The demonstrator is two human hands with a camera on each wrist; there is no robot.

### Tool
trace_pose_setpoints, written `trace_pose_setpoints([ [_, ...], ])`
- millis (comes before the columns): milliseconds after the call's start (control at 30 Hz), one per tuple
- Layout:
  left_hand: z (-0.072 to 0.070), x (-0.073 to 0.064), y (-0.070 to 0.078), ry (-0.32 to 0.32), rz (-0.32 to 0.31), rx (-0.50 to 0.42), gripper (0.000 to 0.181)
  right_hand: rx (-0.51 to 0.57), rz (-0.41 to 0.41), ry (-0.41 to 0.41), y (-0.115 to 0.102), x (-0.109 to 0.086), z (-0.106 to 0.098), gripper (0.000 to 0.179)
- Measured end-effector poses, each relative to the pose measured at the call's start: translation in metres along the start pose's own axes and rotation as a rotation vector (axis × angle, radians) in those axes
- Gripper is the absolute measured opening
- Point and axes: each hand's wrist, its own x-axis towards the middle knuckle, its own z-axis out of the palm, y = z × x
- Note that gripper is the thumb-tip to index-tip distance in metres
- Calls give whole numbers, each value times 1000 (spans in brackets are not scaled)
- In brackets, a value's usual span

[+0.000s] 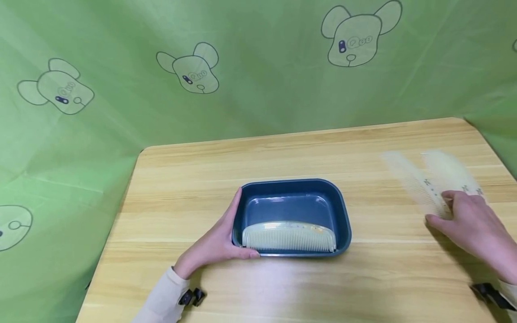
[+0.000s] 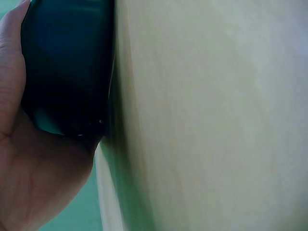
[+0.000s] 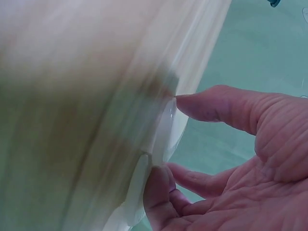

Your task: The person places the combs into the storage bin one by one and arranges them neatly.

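Observation:
A dark blue rectangular tray (image 1: pixel 291 187) sits on the table, with one pale comb (image 1: pixel 288 235) lying along its near side, teeth toward the front. My left hand (image 1: pixel 214 244) grips the tray's left end, thumb along the front rim and fingers up the left side. The left wrist view shows the tray wall (image 2: pixel 67 57) against the palm. Over at the right, my right hand (image 1: pixel 476 224) pinches a translucent comb (image 1: pixel 416 184) between thumb and fingers, and this comb is blurred. Another pale comb (image 1: pixel 446 170) with small dark prints lies just beside it, partly behind the fingers.
The light wood table (image 1: pixel 194 166) has its far edge against a green curtain (image 1: pixel 262 103) printed with cartoon animal heads. A dark wrist strap (image 1: pixel 193 297) shows at the left sleeve. Bare wood lies between the tray and the right-hand combs.

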Motion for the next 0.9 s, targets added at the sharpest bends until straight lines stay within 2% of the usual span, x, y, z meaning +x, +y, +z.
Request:
trace_pose_setpoints([
  [467,1,0,0,5,4,-13,149,108,-83,83,-4,2,7,63],
  [633,1,0,1,1,0,-15,150,148,-92,78,-3,0,9,58],
  [900,1,0,0,-1,-4,-18,150,174,-88,59,-5,-3,11,61],
])
